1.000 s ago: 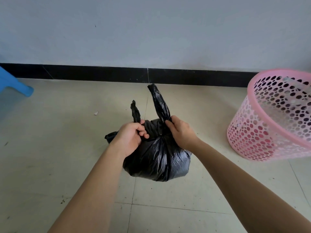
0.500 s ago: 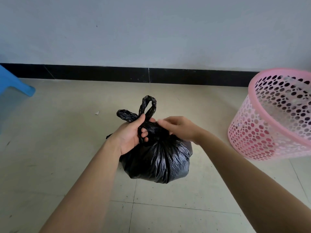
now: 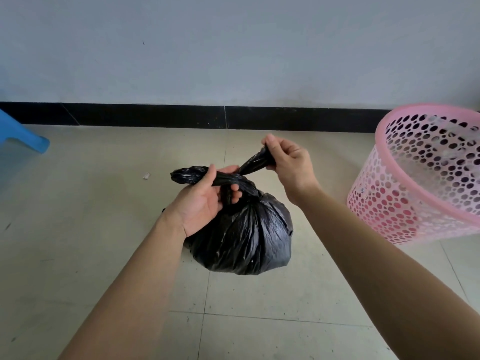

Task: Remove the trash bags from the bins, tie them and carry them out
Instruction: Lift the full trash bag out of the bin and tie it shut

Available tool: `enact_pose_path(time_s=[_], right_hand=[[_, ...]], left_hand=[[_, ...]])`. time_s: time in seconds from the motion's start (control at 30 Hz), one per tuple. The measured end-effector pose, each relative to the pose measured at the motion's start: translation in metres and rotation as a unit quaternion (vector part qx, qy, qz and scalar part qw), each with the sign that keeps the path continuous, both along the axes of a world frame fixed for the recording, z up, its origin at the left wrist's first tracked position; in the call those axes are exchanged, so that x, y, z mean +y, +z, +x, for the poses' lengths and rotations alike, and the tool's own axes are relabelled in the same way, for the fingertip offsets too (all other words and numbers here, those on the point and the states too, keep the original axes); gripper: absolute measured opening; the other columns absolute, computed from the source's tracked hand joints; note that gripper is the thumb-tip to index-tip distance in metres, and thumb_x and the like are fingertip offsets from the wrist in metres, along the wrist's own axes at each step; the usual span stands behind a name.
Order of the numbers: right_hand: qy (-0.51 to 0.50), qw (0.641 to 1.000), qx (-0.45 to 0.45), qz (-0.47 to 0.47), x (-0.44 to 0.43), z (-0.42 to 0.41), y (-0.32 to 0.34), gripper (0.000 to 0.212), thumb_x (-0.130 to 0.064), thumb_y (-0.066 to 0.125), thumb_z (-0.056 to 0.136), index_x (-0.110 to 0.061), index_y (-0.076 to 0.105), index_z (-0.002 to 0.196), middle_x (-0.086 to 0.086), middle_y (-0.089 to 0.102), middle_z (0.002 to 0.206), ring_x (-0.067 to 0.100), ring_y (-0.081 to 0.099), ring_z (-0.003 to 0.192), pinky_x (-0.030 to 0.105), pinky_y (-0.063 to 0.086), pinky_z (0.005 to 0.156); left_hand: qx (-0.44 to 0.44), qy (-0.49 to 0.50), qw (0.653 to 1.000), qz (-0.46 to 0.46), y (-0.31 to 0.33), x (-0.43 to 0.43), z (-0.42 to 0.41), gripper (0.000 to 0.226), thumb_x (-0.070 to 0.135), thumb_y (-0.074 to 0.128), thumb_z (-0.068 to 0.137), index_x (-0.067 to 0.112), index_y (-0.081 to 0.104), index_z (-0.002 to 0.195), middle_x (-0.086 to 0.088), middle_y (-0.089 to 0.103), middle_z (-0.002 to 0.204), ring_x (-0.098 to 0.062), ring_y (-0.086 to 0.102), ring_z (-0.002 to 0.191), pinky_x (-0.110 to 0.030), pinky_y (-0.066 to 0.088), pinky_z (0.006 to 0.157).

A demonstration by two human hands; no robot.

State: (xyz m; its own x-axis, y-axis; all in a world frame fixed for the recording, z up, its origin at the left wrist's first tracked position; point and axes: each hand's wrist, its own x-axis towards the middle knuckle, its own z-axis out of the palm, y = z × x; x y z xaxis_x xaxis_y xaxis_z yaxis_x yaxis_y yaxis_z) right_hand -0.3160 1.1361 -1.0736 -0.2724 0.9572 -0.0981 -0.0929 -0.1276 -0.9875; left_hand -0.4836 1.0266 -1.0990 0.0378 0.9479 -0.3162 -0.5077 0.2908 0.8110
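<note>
A full black trash bag (image 3: 246, 237) sits on the tiled floor in the middle of the head view. Its two twisted top ends cross above its neck. My left hand (image 3: 205, 201) grips one end, which sticks out to the left past my thumb. My right hand (image 3: 288, 165) pinches the other end and holds it taut, up and to the right. A pink perforated bin (image 3: 405, 193) stands at the right, tilted toward me, apart from the bag.
A grey wall with a black baseboard (image 3: 155, 116) runs across the back. A blue plastic stool leg (image 3: 23, 137) shows at the far left. A small white scrap (image 3: 146, 175) lies on the floor left of the bag.
The loop held above the bag is gone. My right hand has taken one end and moved up and right, drawing it taut; my left hand still grips the other end.
</note>
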Motion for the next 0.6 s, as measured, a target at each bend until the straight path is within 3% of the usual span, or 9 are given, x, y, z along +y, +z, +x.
enact_pose_path(time_s=[0.1, 0.2, 0.3, 0.4, 0.53, 0.6], right_hand=[[-0.009, 0.999, 0.045, -0.023, -0.004, 0.001, 0.002, 0.022, -0.027, 0.057, 0.101, -0.016, 0.068, 0.085, -0.004, 0.061, 0.075, 0.006, 0.063, 0.070, 0.023, 0.055, 0.068], [-0.004, 0.995, 0.092, -0.046, -0.007, -0.002, 0.008, 0.025, -0.025, 0.053, 0.102, -0.014, 0.066, 0.083, -0.004, 0.059, 0.072, 0.004, 0.060, 0.065, 0.024, 0.056, 0.072], [0.013, 0.988, 0.141, -0.066, -0.011, -0.001, 0.014, 0.026, -0.026, 0.053, 0.103, -0.014, 0.066, 0.084, -0.003, 0.059, 0.073, 0.006, 0.057, 0.066, 0.021, 0.054, 0.067], [0.031, 0.973, 0.207, -0.095, -0.012, 0.003, 0.020, 0.025, -0.025, 0.051, 0.103, -0.014, 0.064, 0.085, -0.002, 0.055, 0.073, 0.007, 0.055, 0.065, 0.021, 0.054, 0.069], [0.097, 0.963, 0.221, -0.118, -0.014, 0.010, 0.015, 0.027, -0.025, 0.045, 0.106, -0.014, 0.060, 0.085, -0.002, 0.051, 0.074, 0.007, 0.050, 0.065, 0.021, 0.054, 0.070], [0.121, 0.964, 0.192, -0.136, -0.015, 0.013, 0.005, 0.028, -0.026, 0.042, 0.106, -0.014, 0.055, 0.085, -0.002, 0.046, 0.070, 0.008, 0.045, 0.061, 0.023, 0.054, 0.068]], left_hand=[[-0.046, 0.009, 0.999, 0.014, -0.002, -0.003, 0.001, 0.045, 0.049, 0.030, 0.103, 0.017, 0.062, 0.103, -0.014, 0.069, 0.104, -0.029, 0.065, 0.108, -0.044, 0.047, 0.101], [-0.054, 0.006, 0.999, 0.000, -0.002, -0.002, 0.002, 0.045, 0.053, 0.025, 0.102, 0.020, 0.047, 0.080, -0.021, 0.069, 0.113, -0.032, 0.065, 0.112, -0.047, 0.044, 0.100], [-0.047, 0.004, 0.999, -0.018, -0.002, 0.000, 0.003, 0.044, 0.054, 0.023, 0.103, 0.022, 0.035, 0.074, -0.025, 0.066, 0.121, -0.031, 0.066, 0.112, -0.047, 0.042, 0.102], [-0.058, -0.004, 0.998, -0.032, -0.003, 0.001, -0.001, 0.043, 0.052, 0.029, 0.103, 0.023, 0.034, 0.072, -0.027, 0.062, 0.130, -0.031, 0.063, 0.119, -0.048, 0.039, 0.106], [-0.023, 0.059, 0.997, -0.042, 0.003, 0.000, -0.002, 0.037, 0.034, 0.053, 0.098, 0.019, 0.064, 0.066, -0.020, 0.068, 0.120, -0.027, 0.066, 0.114, -0.041, 0.050, 0.096], [-0.003, 0.110, 0.993, -0.042, 0.001, -0.001, -0.002, 0.019, 0.021, 0.070, 0.089, 0.014, 0.061, 0.073, -0.020, 0.068, 0.109, -0.027, 0.069, 0.105, -0.039, 0.057, 0.084]])
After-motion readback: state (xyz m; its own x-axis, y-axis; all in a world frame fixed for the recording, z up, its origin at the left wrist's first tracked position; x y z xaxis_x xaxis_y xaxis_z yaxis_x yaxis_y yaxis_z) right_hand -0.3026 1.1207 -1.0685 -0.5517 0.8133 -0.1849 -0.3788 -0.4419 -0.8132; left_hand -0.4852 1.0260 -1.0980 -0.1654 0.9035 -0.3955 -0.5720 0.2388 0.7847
